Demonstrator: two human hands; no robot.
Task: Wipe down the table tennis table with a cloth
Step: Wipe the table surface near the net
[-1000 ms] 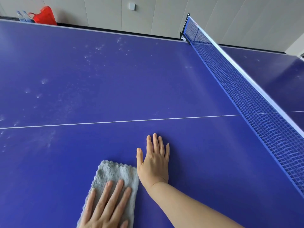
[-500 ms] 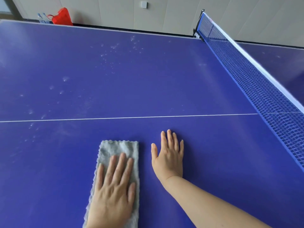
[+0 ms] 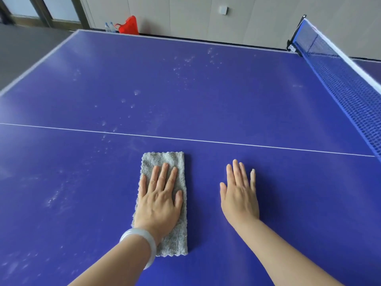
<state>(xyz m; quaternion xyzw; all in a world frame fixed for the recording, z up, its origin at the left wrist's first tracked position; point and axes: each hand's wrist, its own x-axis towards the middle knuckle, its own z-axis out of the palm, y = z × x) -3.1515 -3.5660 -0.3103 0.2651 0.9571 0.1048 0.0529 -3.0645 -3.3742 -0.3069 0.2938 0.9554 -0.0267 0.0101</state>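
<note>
On the near half of the table tennis table (image 3: 268, 104), the left hand (image 3: 158, 200) presses flat, fingers straight and slightly spread, on the folded grey cloth (image 3: 175, 240). The right hand (image 3: 240, 200) lies flat with straight fingers on the bare top beside it, clear of the cloth. Past the white centre line (image 3: 247, 144), dust specks (image 3: 185, 60) scatter toward the far edge; the net (image 3: 350, 96) bounds the right side, and a red bag (image 3: 127, 25) sits beyond the far-left corner.

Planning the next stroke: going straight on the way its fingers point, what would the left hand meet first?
Only the thin white painted line, just past the grey fluffy cloth under the left hand; otherwise it looks free.
</note>
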